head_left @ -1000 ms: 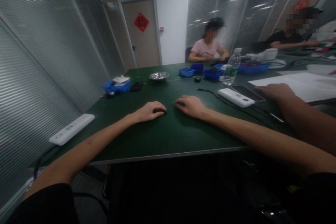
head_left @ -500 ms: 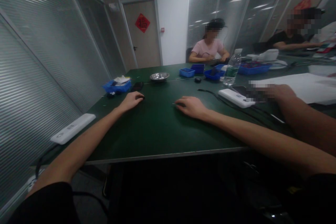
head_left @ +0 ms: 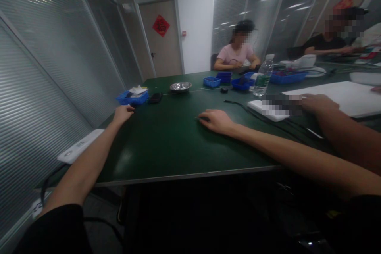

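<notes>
My left hand (head_left: pixel 122 114) is at the far left of the table, just in front of a blue basket (head_left: pixel 132 97) with white and yellow items in it. Its fingers are curled together at a small dark thing (head_left: pixel 131 108) that I cannot make out. My right hand (head_left: pixel 216 121) rests on the green table (head_left: pixel 166 143), right of the middle. Its fingers are closed round a thin tool, whose slim pale tip (head_left: pixel 196 118) points left; the rest is hidden in the hand. A black flat case (head_left: pixel 155 97) lies to the right of the basket.
A shiny metal bowl (head_left: pixel 180 87) and small blue trays (head_left: pixel 212 81) stand farther back. On the right are a water bottle (head_left: pixel 263 76), a white power bank (head_left: pixel 262 108), black cables and another person's hand (head_left: pixel 318 103). A second white power bank (head_left: pixel 80 146) lies beside my left forearm.
My left hand has moved left across the table, from the middle to the front of the blue basket. My right hand has stayed in place. The neighbour's hand has shifted slightly.
</notes>
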{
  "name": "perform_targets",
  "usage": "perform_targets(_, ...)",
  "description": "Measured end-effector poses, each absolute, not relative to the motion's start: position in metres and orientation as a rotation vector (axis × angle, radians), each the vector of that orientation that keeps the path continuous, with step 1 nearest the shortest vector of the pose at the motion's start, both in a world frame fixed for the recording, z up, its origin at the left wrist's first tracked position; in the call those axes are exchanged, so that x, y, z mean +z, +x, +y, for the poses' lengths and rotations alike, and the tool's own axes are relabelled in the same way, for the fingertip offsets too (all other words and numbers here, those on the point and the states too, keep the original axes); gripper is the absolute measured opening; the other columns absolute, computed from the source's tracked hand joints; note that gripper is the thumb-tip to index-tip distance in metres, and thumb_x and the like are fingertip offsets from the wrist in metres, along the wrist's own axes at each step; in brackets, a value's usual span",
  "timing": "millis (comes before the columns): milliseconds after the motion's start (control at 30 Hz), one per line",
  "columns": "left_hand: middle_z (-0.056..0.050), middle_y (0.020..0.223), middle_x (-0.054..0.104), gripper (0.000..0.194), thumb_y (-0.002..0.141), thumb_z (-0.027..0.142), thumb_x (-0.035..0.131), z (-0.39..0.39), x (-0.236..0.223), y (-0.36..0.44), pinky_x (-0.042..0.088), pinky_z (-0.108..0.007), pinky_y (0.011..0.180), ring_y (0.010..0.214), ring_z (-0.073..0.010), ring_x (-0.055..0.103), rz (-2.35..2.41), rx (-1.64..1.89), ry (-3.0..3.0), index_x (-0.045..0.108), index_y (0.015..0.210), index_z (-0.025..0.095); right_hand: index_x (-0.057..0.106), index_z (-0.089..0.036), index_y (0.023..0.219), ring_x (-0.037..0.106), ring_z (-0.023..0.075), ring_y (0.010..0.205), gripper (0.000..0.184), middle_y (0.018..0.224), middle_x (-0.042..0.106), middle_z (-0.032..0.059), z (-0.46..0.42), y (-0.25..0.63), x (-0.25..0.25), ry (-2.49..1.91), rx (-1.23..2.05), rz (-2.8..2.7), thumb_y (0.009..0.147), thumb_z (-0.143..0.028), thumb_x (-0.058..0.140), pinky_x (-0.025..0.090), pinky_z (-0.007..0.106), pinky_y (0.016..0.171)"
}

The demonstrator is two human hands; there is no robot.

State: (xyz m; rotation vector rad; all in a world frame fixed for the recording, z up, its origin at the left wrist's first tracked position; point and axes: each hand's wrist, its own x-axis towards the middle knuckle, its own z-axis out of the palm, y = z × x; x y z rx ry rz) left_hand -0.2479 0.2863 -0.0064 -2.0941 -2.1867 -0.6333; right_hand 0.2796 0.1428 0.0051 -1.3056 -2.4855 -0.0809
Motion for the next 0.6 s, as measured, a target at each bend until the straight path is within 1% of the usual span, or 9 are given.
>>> perform_targets(133,-0.011,0.118,0.077,0.031,0.085,0.019,0.071,0.284,-0.004,-0.252,0.051,-0.037,0.105,0.111,-0.0285,0.072,-2.215,-0.662,-2.062,0.08,0.114,0.018,0.07,-0.028,0.131,0.068,0.0233,0.096,0.038,0.117,0.073,0.0065,0.141,0.28,0.006,-1.301,-0.084,-2.489,0.103,-0.044,0.05,0.047,0.032,0.077)
perform_targets(333,-0.012,0.113,0.078,0.031,0.084,0.02,0.074,0.279,-0.001,-0.258,0.053,-0.034,0.1,0.104,-0.0268,0.074,-2.283,-0.715,-2.021,0.08,0.114,0.015,0.071,-0.027,0.13,0.068,0.0225,0.094,0.038,0.117,0.073,0.007,0.141,0.28,0.006,-1.304,-0.071,-2.502,0.103,-0.043,0.05,0.046,0.031,0.075)
perform_targets(467,-0.012,0.108,0.079,0.031,0.081,0.018,0.077,0.275,0.002,-0.255,0.056,-0.033,0.095,0.096,-0.027,0.075,-2.328,-0.776,-1.963,0.081,0.111,0.015,0.071,-0.026,0.129,0.068,0.0223,0.094,0.037,0.117,0.073,0.0068,0.143,0.281,0.004,-1.293,-0.077,-2.499,0.102,-0.043,0.051,0.046,0.03,0.074)
perform_targets(600,-0.013,0.103,0.08,0.032,0.078,0.017,0.077,0.275,0.002,-0.254,0.056,-0.034,0.095,0.093,-0.0277,0.075,-2.325,-0.797,-1.926,0.081,0.11,0.014,0.071,-0.026,0.129,0.068,0.0225,0.096,0.036,0.117,0.073,0.007,0.144,0.281,0.004,-1.28,-0.085,-2.497,0.102,-0.042,0.052,0.048,0.03,0.077)
